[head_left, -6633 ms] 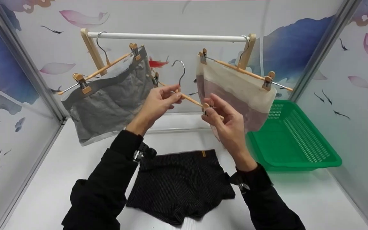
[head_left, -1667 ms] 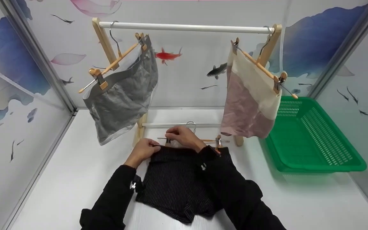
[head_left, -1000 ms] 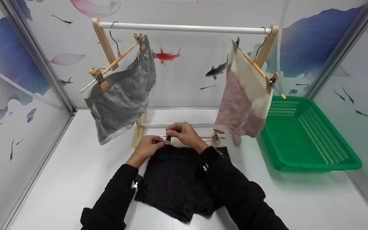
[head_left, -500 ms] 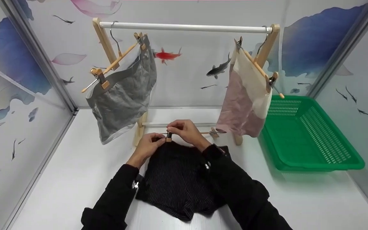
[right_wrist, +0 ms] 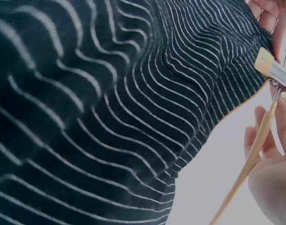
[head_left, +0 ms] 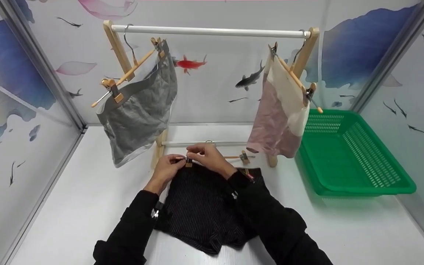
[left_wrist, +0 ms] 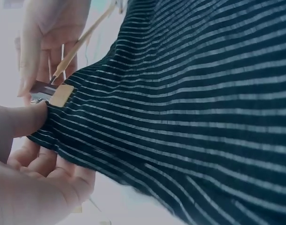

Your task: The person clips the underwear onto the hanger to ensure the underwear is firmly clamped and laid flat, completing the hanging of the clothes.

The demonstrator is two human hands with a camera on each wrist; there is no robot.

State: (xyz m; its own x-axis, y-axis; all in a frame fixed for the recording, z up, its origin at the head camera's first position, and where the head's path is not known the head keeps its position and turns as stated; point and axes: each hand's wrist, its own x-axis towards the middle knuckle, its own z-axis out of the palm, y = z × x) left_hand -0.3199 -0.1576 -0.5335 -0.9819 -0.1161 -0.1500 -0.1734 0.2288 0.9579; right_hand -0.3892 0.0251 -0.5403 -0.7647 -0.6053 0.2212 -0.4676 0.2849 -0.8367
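Observation:
Black pinstriped shorts [head_left: 201, 206] lie flat on the white table. My left hand [head_left: 165, 172] pinches their waistband at the left corner, thumb on top and fingers underneath in the left wrist view. My right hand [head_left: 211, 159] holds the left clip [head_left: 188, 164] of a wooden trouser hanger between thumb and fingers. That clip's wooden pad [left_wrist: 62, 95] sits over the waistband edge, right beside my left thumb. The hanger's bar [right_wrist: 250, 161] runs from the clip past my right hand. Its other clip [head_left: 245, 157] lies beyond the waistband, apart from the cloth.
A rack with a white rail [head_left: 208, 31] stands behind. Grey shorts [head_left: 138, 114] hang at its left, a cream-and-pink garment [head_left: 280, 114] at its right, both clipped to hangers. A green basket [head_left: 359, 158] is on the right. Patterned panels enclose the table.
Earlier I held the hanger up between the hanging garments; it is now down at the shorts. Its left clip has come onto the waistband corner. In the last half second both hands shifted slightly left.

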